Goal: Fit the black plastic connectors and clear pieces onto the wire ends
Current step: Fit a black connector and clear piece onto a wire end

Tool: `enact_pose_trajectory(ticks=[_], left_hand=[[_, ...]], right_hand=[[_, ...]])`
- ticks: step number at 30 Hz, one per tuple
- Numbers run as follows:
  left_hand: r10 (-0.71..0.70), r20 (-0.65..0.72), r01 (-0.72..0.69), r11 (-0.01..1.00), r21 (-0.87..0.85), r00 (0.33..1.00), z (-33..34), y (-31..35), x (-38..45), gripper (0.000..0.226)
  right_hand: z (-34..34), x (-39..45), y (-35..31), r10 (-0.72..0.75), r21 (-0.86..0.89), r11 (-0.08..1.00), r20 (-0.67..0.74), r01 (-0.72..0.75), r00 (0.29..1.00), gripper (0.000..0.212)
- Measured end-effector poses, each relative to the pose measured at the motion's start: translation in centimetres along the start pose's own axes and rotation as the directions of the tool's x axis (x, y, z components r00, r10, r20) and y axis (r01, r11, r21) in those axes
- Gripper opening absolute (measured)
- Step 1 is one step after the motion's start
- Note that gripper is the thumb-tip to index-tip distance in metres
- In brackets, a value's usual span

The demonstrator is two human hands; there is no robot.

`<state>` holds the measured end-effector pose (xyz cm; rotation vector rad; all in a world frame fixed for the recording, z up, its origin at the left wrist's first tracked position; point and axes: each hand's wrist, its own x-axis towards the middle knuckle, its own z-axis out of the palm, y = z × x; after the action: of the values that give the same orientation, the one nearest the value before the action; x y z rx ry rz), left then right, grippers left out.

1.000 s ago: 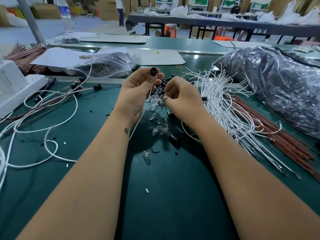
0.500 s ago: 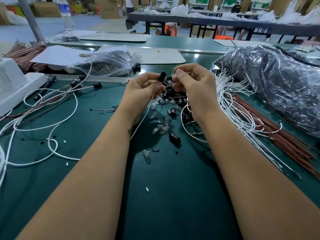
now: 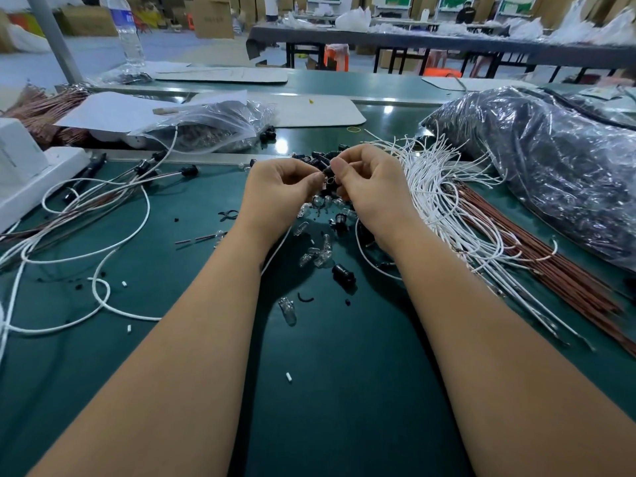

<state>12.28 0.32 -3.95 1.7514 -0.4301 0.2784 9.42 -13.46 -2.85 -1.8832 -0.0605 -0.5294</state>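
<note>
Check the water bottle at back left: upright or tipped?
Upright. The bottle stands on the far table, neck up, cap out of frame.

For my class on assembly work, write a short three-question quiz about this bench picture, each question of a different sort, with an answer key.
1. True or false: both hands meet at one small black connector above the green table.
2. Multiple choice: the bundle of white wires lies
A. beside the left hand
B. beside the right hand
C. inside the clear bag
3. Fill the gap: the loose clear piece nearest the camera lies between the two ____.

Key: 1 true; 2 B; 3 forearms.
</note>
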Motion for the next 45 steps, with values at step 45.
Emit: enact_pose_trajectory(ticks=[45], left_hand=[[0.052,-0.023,-0.049,0.990,0.131,0.998,0.9,0.1,0.0,0.009]], right_hand=[[0.2,0.8,1.3,0.117,0.169,0.979,-0.032,-0.110,0.993,0.011]])
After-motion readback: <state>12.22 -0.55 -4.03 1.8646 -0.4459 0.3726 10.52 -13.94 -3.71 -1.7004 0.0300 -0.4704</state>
